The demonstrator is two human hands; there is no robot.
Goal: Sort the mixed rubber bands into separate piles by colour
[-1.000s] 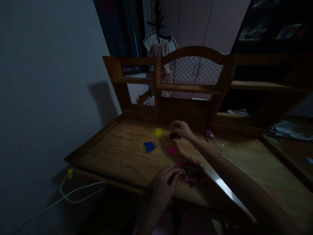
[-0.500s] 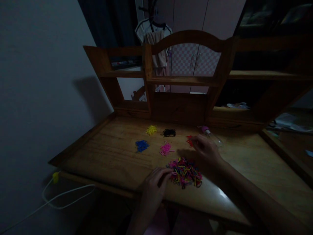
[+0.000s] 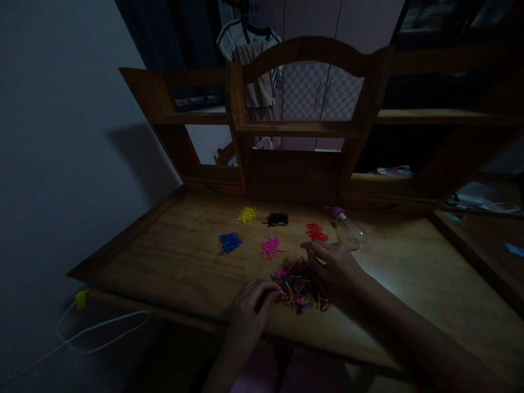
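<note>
A mixed heap of small, thin, bent coloured pieces (image 3: 301, 289) lies near the desk's front edge; their exact kind is too dim to tell. My left hand (image 3: 254, 305) pinches a small pink piece at the heap's left side. Just over the heap's far right edge, my right hand (image 3: 333, 265) hovers with fingers partly apart and nothing visible between them. Sorted by colour, smaller piles sit beyond: yellow pieces (image 3: 246, 215), black pieces (image 3: 277, 219), red pieces (image 3: 316, 232), blue pieces (image 3: 230, 242) and pink pieces (image 3: 271, 247).
A clear bottle (image 3: 351, 230) with a purple cap lies behind my right hand. The wooden desk (image 3: 164, 262) backs onto a shelf unit (image 3: 298, 132). A white cable (image 3: 98, 330) hangs off the left front edge, beside a wall (image 3: 61, 164).
My right hand has come back from the red pile to above the mixed heap, leaving the red pieces in full view. The left hand stays at the heap. The view has shifted slightly.
</note>
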